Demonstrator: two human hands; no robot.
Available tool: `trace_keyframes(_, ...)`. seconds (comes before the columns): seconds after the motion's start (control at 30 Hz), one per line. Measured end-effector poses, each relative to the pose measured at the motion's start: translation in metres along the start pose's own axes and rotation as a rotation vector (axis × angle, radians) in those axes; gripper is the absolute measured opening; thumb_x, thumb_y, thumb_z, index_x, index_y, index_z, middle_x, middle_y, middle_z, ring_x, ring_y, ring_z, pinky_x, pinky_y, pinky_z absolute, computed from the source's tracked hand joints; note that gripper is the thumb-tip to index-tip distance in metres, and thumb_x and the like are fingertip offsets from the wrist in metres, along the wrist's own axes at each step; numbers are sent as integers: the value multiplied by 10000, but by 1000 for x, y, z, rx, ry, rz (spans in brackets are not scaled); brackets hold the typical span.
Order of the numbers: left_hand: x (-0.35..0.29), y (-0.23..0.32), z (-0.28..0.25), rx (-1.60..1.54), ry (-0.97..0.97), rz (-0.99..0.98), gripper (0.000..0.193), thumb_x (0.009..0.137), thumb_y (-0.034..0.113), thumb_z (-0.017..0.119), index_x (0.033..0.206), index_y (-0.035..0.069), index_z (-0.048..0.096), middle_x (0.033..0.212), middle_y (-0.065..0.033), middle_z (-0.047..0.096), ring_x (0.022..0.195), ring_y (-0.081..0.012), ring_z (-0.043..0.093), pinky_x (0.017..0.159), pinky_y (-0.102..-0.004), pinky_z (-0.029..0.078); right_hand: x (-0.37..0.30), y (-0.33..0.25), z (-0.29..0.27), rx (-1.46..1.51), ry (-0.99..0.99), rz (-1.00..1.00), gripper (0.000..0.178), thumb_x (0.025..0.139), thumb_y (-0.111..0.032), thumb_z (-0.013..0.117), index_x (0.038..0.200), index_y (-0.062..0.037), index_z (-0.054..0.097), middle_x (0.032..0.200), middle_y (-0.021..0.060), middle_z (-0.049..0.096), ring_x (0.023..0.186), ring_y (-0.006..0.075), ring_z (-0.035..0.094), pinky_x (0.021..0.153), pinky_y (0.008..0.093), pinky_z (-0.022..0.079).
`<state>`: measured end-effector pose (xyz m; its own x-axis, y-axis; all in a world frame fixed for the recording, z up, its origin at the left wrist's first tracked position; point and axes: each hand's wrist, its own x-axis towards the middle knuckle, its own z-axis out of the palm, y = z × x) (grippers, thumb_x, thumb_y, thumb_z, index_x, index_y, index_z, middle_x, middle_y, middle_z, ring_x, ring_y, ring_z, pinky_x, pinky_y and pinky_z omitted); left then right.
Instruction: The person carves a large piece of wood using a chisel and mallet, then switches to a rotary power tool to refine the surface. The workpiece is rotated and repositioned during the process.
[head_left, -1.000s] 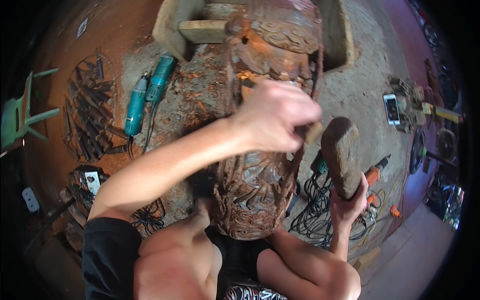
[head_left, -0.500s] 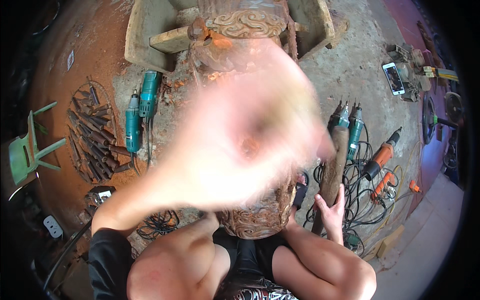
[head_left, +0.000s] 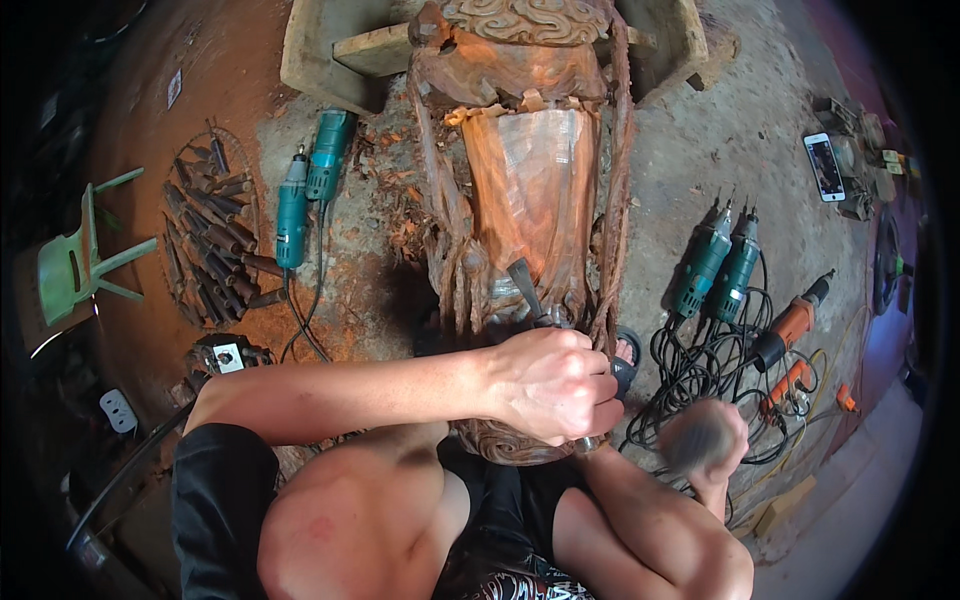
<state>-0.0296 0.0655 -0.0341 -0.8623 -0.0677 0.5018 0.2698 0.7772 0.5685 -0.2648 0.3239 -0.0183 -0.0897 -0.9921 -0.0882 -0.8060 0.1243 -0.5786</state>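
Observation:
A reddish-brown wood carving (head_left: 530, 195) stretches away from between my knees, with scroll relief at both ends and a smooth, freshly cut orange panel in the middle. My left hand (head_left: 555, 388) is wrapped round the handle of a chisel (head_left: 524, 282). The flat metal blade points away over the lower part of the panel; I cannot tell whether its edge touches the wood. Beside my right knee, my right hand (head_left: 736, 442) grips a wooden club (head_left: 697, 440), raised with its end toward me and smeared by motion. My left fist hides most of the chisel's handle.
Teal power tools (head_left: 292, 215) lie left of the carving, with a pile of carving chisels (head_left: 212, 240) beyond. More teal tools (head_left: 707, 262), an orange tool (head_left: 792, 325) and tangled black cords (head_left: 690, 375) lie right. A phone (head_left: 825, 167) sits farther right. Wooden supports (head_left: 335, 55) stand at the far end.
My left hand has dropped from close before the camera to the carving, where the chisel now shows in its fist. My right hand has lifted the club, which stood upright in view before.

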Motion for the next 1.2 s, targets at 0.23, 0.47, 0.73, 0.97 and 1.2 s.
trace_keyframes(0.23, -1, -2, 6, -21, 49, 1, 186, 698, 210, 666, 666, 133, 500, 630, 17, 418, 571, -141, 490, 490, -288, 412, 33, 7, 5, -87, 158, -252, 630, 700, -77, 878, 1218, -4, 528, 986, 152, 607, 798, 282, 621, 680, 373, 490)
trace_keyframes(0.47, -2, -2, 8, -1, 46, -14, 201, 683, 209, 676, 664, 128, 494, 624, 15, 444, 569, -147, 517, 486, -293, 427, 38, 10, 5, -63, 186, -298, 533, 698, -65, 864, 1141, -1, 575, 833, 148, 645, 664, 305, 638, 557, 378, 495)
trace_keyframes(0.73, -5, -5, 6, 18, 5, 7, 218, 625, 228, 686, 680, 128, 499, 628, 11, 463, 581, -159, 538, 502, -312, 451, 9, 4, 19, 19, 340, -269, 494, 645, -94, 850, 1063, -4, 604, 840, 142, 658, 726, 317, 657, 627, 408, 516)
trace_keyframes(0.97, -5, -2, 1, -65, -12, -17, 275, 593, 252, 719, 714, 125, 507, 657, 5, 496, 613, -182, 560, 519, -332, 451, 20, -14, -2, -243, 210, -170, 480, 647, -28, 849, 1055, -14, 598, 800, 137, 653, 675, 296, 656, 596, 388, 522)
trace_keyframes(1.2, -5, -2, 5, -31, 7, 4, 213, 646, 215, 677, 672, 124, 487, 630, 10, 468, 584, -162, 545, 502, -309, 441, 19, 0, 7, -69, 272, -237, 520, 662, -53, 867, 1091, -2, 579, 801, 146, 654, 671, 307, 655, 588, 398, 526)
